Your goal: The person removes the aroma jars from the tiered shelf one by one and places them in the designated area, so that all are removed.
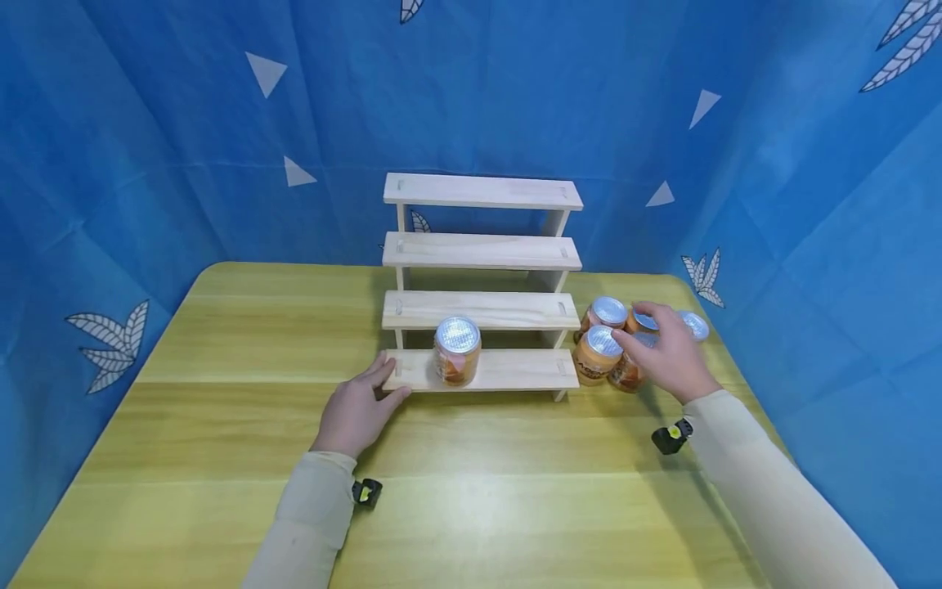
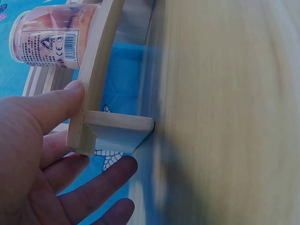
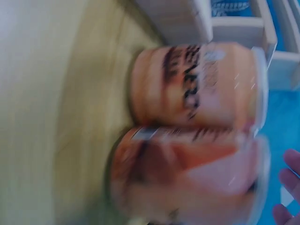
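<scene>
A pale wooden stepped shelf (image 1: 482, 309) with several tiers stands on the table. My left hand (image 1: 356, 413) grips the left end of its lowest step, thumb on the front edge (image 2: 79, 101), other fingers loosely spread. On that step an orange can (image 1: 457, 356) with a silver lid stands upright; its label with a barcode shows in the left wrist view. My right hand (image 1: 671, 350) hovers over a cluster of similar cans (image 1: 598, 360) right of the shelf, thumb and fingers apart. In the right wrist view its fingertips (image 3: 290, 180) are beyond the lids of two blurred cans (image 3: 187, 176).
The yellow wood-grain table (image 1: 471, 499) extends in front of the shelf. A blue cloth (image 1: 478, 90) with white leaves and triangles hangs behind and along both sides. The front-left can of the cluster stands close beside the shelf's right end.
</scene>
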`<state>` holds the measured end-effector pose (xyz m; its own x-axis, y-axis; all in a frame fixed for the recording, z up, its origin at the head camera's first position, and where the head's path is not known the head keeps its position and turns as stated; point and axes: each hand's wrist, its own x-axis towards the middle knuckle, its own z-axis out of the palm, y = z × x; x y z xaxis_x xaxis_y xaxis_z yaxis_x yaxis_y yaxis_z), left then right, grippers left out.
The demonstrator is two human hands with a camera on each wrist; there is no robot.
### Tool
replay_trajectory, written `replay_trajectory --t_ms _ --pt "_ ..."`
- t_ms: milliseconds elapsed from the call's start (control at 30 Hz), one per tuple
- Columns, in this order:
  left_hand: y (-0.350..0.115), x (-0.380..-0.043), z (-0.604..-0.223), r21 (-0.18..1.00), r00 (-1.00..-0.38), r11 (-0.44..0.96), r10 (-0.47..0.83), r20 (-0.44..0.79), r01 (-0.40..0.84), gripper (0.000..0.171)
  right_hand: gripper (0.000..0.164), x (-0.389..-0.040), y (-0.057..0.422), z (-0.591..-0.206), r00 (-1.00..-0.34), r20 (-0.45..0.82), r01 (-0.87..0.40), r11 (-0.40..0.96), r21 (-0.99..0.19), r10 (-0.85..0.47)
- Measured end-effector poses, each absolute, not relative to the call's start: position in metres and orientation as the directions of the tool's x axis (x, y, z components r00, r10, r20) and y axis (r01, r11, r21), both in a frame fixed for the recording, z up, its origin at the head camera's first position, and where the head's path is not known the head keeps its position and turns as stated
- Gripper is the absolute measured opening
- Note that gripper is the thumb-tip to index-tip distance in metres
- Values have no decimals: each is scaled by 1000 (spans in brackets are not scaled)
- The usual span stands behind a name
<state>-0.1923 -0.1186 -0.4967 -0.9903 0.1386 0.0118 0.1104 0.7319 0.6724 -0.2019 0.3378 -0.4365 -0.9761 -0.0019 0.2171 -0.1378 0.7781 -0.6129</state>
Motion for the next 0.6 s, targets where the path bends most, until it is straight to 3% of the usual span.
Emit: replay_trajectory --t_ms 200,433,600 --pt "-120 -190 -496 657 -990 745 138 22 118 65 73 -209 312 -427 -980 193 -165 773 -612 -57" --pt "-118 -192 -496 660 -989 740 140 36 129 65 65 -221 280 -419 -944 261 -317 762 -565 -199" --pt "-117 -192 -496 662 -990 739 133 37 124 64 70 -223 255 -414 -921 242 -389 752 -532 -306"
